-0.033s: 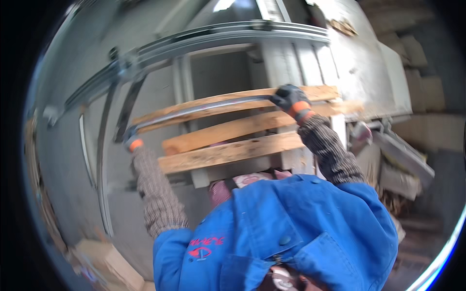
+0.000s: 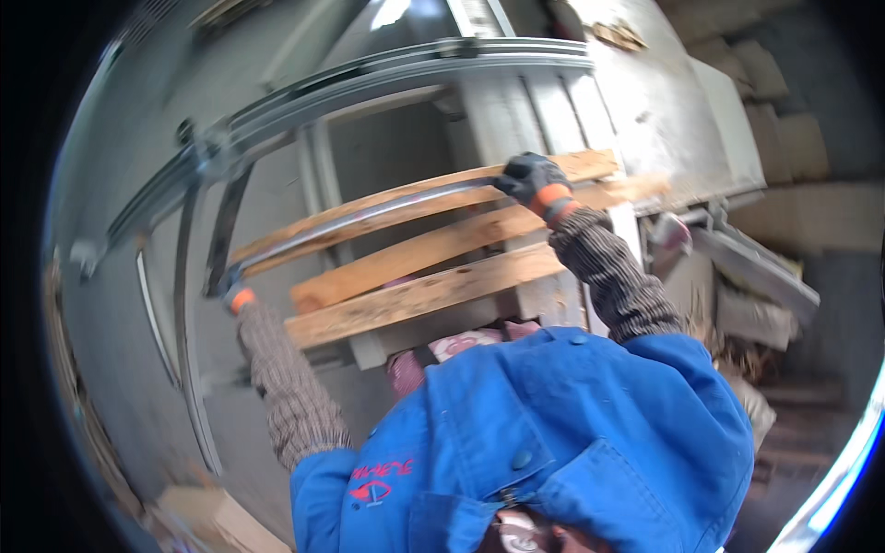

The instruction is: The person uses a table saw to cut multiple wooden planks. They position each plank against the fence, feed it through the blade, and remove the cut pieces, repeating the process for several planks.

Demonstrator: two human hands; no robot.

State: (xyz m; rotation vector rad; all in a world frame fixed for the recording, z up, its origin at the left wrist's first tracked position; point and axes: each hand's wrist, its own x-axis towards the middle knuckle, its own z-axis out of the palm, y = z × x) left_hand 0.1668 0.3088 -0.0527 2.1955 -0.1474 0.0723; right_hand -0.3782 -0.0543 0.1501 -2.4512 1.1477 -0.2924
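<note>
A long grey metal bar (image 2: 369, 213) lies slantwise along the farthest of several wooden planks (image 2: 406, 256). My right hand (image 2: 535, 182), in a dark glove with an orange cuff, is closed round the bar's right end. At the other end, my left hand (image 2: 237, 289) wears a similar glove and is at the bar's left tip. Its fingers are small and blurred, but they appear wrapped round the bar. Knit sleeves cover both forearms.
Beyond the planks runs a metal rail (image 2: 406, 66) with dark upright struts (image 2: 228, 226) at its left. A pale metal sheet (image 2: 659, 111) stands at the far right. Scrap pieces (image 2: 751, 263) lie to the right, and cardboard (image 2: 217, 516) is at the lower left.
The whole scene has shifted slightly left in view. Both hands stay at the bar's ends, and the bar keeps nearly the same place over the planks.
</note>
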